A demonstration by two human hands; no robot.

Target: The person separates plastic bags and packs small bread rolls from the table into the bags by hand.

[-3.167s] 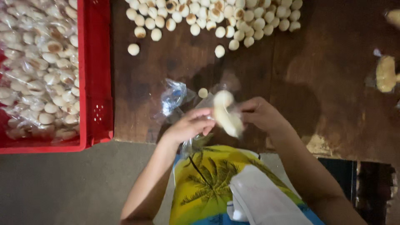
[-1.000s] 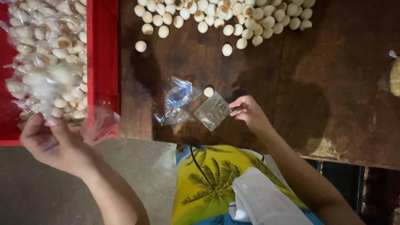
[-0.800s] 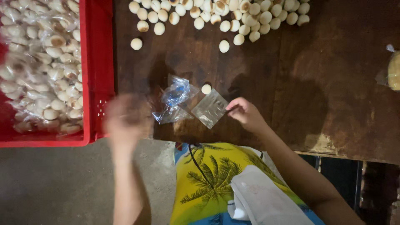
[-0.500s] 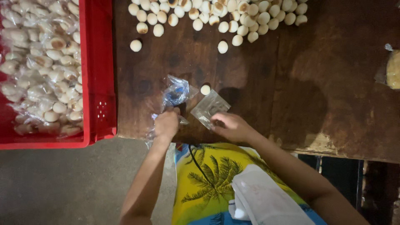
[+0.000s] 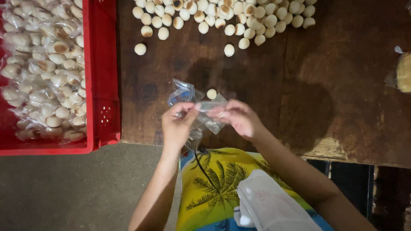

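Note:
Both hands meet over the near edge of a dark wooden table (image 5: 334, 94). My left hand (image 5: 179, 124) and my right hand (image 5: 236, 117) each pinch an edge of a small clear plastic bag (image 5: 209, 112) held between them. Just behind the bag lies a pile of crumpled clear bags (image 5: 182, 91) and one small round pale biscuit (image 5: 211, 93). Many more round biscuits (image 5: 222, 17) are spread along the far side of the table.
A red plastic crate (image 5: 101, 77) at the left holds several clear bags filled with biscuits (image 5: 43, 68). A filled bag (image 5: 401, 72) sits at the right edge. A white cloth (image 5: 269, 205) rests on my lap, over a yellow palm-print garment.
My left hand came back from the red crate, where it had put a filled bag, and joined the right hand on a bag that is lifted off the table.

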